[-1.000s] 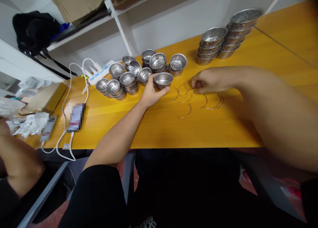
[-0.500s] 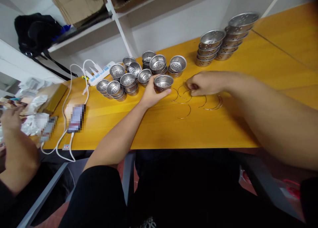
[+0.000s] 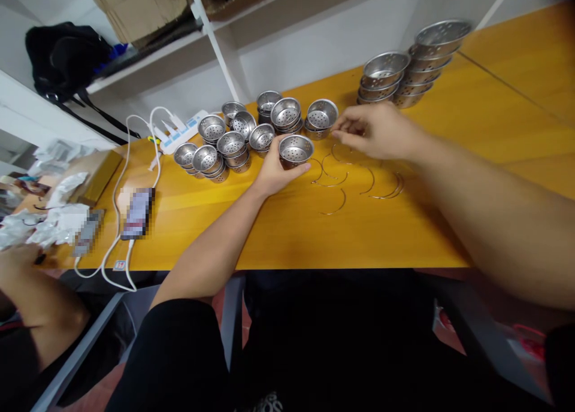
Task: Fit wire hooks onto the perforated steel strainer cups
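Left hand (image 3: 274,171): grasping perforated cup (image 3: 296,151) | Right hand (image 3: 369,130): half-curled, cannot tell if gripping | Curved wires (image 3: 344,201): right hand's near side

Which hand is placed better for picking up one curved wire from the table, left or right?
The right hand, I think. It is close to the curved wires, though I cannot tell whether it pinches one. The left hand is occupied, gripping a metal cup.
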Motion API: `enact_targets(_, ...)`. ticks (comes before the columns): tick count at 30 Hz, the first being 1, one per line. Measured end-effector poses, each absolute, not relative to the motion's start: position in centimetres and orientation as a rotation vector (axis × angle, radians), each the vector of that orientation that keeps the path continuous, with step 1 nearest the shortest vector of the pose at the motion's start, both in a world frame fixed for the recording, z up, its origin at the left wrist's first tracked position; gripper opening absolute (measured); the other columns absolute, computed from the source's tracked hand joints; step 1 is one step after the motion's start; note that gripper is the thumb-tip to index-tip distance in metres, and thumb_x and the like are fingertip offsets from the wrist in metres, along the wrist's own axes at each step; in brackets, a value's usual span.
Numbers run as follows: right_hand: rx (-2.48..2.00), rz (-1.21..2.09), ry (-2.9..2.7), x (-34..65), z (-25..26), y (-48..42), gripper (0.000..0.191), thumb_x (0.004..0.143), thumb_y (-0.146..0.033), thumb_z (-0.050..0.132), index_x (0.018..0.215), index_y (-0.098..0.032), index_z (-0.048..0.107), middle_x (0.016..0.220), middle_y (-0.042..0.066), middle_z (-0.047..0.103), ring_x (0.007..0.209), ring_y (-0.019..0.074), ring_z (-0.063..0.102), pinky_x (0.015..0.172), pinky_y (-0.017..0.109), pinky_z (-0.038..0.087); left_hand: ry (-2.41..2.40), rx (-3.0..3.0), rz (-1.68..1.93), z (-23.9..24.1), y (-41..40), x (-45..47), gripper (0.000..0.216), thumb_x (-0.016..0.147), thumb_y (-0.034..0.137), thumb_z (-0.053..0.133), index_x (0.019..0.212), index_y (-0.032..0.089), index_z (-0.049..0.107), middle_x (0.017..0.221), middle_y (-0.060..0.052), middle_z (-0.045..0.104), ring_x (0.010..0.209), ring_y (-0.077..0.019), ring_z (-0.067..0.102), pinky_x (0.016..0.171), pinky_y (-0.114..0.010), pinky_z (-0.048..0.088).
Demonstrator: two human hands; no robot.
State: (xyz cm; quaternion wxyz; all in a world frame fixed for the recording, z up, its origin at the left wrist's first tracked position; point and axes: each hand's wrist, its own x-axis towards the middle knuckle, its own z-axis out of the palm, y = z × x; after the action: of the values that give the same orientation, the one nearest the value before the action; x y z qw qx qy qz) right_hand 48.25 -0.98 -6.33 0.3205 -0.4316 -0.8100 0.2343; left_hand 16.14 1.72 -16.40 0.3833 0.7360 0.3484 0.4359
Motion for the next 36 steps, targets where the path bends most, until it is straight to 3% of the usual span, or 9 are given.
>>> enact_targets(5,-1.149,0.657,-2.039,46.9,-6.8,-1.6,0.043,0.118,-0.071,0.082,0.124,-0.028,0.077,0.108,0.012,0.084,0.092,0.0284,0.067,0.094,0.053,0.063,0.887,1.899,1.105,-16.1,1.6,16.2,0.114,0.086,0.076,0.107,0.175,0.032,0.049,0.173,-0.021,0.071,0.165,-0.0468,0.075,0.152,-0.078,0.055)
enact_targets(10,-1.197,0.679,-1.995,46.7,-7.1,-1.4,0.051,0.116,-0.081,0.083,0.131,-0.032,0.081,0.103,0.01,0.083,0.096,0.0311,0.067,0.097,0.053,0.064,0.899,1.945,1.106,-14.9,1.1,16.1,0.117,0.079,0.082,0.115,0.17,0.032,0.061,0.172,-0.019,0.076,0.166,-0.0492,0.075,0.153,-0.078,0.055)
enact_targets(14,-1.167,0.68,-1.977,46.5,-7.7,-1.3,0.05,0.115,-0.079,0.083,0.126,-0.031,0.082,0.102,0.01,0.083,0.093,0.0315,0.068,0.094,0.054,0.065,0.906,1.949,1.095,-14.4,0.8,16.0,0.116,0.073,0.088,0.119,0.158,0.027,0.068,0.159,-0.019,0.083,0.155,-0.0476,0.081,0.148,-0.077,0.061)
enact_targets(19,-1.06,0.634,-1.967,46.3,-8.9,-0.5,0.043,0.116,-0.072,0.087,0.12,-0.029,0.084,0.098,0.01,0.081,0.081,0.0272,0.064,0.081,0.051,0.062,0.923,1.975,1.113,-15.4,1.3,16.0,0.12,0.071,0.09,0.119,0.158,0.027,0.067,0.158,-0.018,0.083,0.152,-0.0453,0.082,0.146,-0.075,0.064)
enact_targets(22,-0.959,0.559,-1.93,46.5,-9.7,0.2,0.042,0.114,-0.072,0.091,0.117,-0.03,0.087,0.091,0.007,0.077,0.074,0.0259,0.064,0.071,0.046,0.058,0.816,1.964,1.141,-16.8,2.2,16.1,0.117,0.083,0.087,0.112,0.17,0.027,0.06,0.166,-0.019,0.078,0.156,-0.0435,0.081,0.146,-0.074,0.065)
enact_targets(24,-0.94,0.537,-1.901,46.7,-9.9,0.5,0.043,0.113,-0.072,0.093,0.118,-0.03,0.089,0.09,0.007,0.076,0.076,0.026,0.065,0.071,0.045,0.059,0.744,1.947,1.142,-17.5,2.8,16.2,0.113,0.096,0.084,0.101,0.182,0.029,0.052,0.175,-0.02,0.072,0.164,-0.0421,0.077,0.147,-0.072,0.063)
enact_targets(26,-0.954,0.542,-1.879,46.9,-9.9,0.5,0.043,0.114,-0.073,0.094,0.12,-0.03,0.089,0.092,0.008,0.078,0.08,0.0266,0.067,0.074,0.045,0.061,0.726,1.945,1.143,-17.7,2.9,16.3,0.111,0.098,0.079,0.101,0.185,0.031,0.051,0.182,-0.02,0.068,0.17,-0.0417,0.074,0.149,-0.07,0.062)
enact_targets(31,-0.974,0.59,-1.859,46.9,-9.5,0.1,0.043,0.118,-0.074,0.092,0.119,-0.031,0.087,0.094,0.008,0.079,0.081,0.0245,0.063,0.078,0.046,0.063,0.833,2.01,1.204,-16.4,1.9,16.1,0.102,0.081,0.071,0.12,0.162,0.03,0.072,0.166,-0.016,0.076,0.162,-0.0418,0.075,0.15,-0.07,0.058)
enact_targets(36,-0.962,0.593,-1.847,46.7,-9.7,0.3,0.041,0.114,-0.068,0.1,0.118,-0.029,0.087,0.09,0.006,0.076,0.076,0.0216,0.06,0.074,0.045,0.058,0.905,1.996,1.187,-16.0,1.5,16.1,0.102,0.078,0.073,0.122,0.154,0.028,0.07,0.157,-0.015,0.078,0.145,-0.0376,0.081,0.137,-0.064,0.067)
